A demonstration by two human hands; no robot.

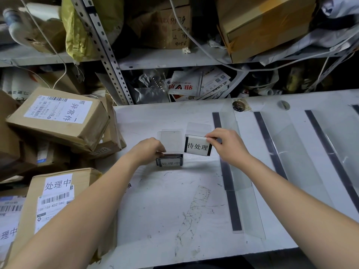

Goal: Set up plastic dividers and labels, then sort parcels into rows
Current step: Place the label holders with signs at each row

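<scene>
1. The right hand (pixel 225 146) pinches the top right corner of a white label card (pixel 197 146) printed 待处理, thumb and forefinger closed on its upper edge; the card stands in a clear label holder (pixel 198 129) whose transparent back rises above it.
2. The left hand (pixel 148 151) is curled with its fingertips closed on the left end of a second label holder (pixel 172 143); this one sits just left of the 待处理 card, touching or nearly touching it; its dark-edged base (pixel 169 161) carries a label reading 处理中, seen at a flat angle.
3. Both holders rest on the white shelf surface (pixel 165 210), which is scuffed and has a strip of old tape residue nearer the person than the card.
4. Right of the card, three clear plastic dividers lie on the same surface, each with a dark strip along its base; the nearest divider (pixel 239 171) is just beside the right hand, the next (pixel 275 152) and the third (pixel 330 152) farther right.
5. Left of the card, off the shelf edge, cardboard parcels are piled; one (pixel 58 117) bears a label 异常件, another (pixel 56 200) bears 处理中.
6. Behind the card, a metal rack (pixel 108 55) holds boxes, bags and loose mail.
</scene>
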